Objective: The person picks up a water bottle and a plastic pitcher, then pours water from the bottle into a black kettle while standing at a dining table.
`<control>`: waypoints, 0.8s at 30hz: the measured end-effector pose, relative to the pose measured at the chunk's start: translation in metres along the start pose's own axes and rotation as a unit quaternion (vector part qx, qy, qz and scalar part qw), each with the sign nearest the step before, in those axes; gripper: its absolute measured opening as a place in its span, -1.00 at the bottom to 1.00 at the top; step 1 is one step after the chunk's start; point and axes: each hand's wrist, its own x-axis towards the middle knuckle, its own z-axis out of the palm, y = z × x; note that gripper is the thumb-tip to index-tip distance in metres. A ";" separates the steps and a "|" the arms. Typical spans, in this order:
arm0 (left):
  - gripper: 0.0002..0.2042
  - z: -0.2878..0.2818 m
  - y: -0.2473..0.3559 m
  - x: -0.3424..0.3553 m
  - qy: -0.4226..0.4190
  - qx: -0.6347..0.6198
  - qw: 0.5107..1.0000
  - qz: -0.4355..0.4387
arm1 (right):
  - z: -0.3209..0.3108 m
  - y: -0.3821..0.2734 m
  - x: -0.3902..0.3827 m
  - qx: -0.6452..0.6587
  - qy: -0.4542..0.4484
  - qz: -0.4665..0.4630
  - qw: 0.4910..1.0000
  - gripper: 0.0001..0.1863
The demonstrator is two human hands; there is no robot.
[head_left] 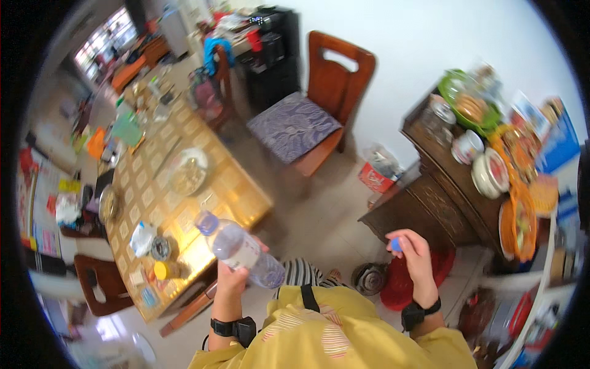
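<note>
Head view: left hand (231, 278), gripping labelled clear plastic bottle (238, 247), beside dining table (140, 177); right hand (416, 257), fingertips pinching small blue cap (395, 245), well right of table.

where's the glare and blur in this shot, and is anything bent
Head view: golden glare on the checked tablecloth, near the plastic bottle; head view: upper-left window washed out, table's far end blurred; head view: fisheye bending toward the dark rim.
</note>
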 end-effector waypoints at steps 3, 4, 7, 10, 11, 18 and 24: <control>-0.23 -0.017 -0.001 0.010 0.084 0.041 0.995 0.045 | 0.041 -0.013 0.090 -0.046 -0.144 -0.015 0.988 -0.77; -0.28 -0.024 -0.002 0.011 0.106 0.065 0.990 0.066 | 0.059 -0.021 0.115 -0.053 -0.185 -0.046 0.980 -0.77; -0.27 -0.030 -0.002 0.023 0.173 0.074 0.980 0.070 | 0.108 -0.021 0.183 -0.079 -0.266 -0.081 0.957 -0.77; -0.27 -0.033 0.000 0.047 0.232 0.064 0.968 0.072 | 0.149 -0.006 0.236 -0.042 -0.322 -0.091 0.941 -0.75; -0.28 -0.035 -0.001 0.055 0.237 0.057 0.967 0.072 | 0.162 -0.003 0.253 0.018 -0.346 -0.069 0.936 -0.70; -0.28 -0.049 -0.018 0.083 0.359 0.031 0.930 0.076 | 0.227 0.052 0.375 -0.030 -0.371 0.037 0.927 -0.82; -0.24 -0.038 -0.020 0.104 0.544 0.051 0.838 -0.013 | 0.237 0.172 0.508 -0.336 -0.341 0.074 0.875 -0.65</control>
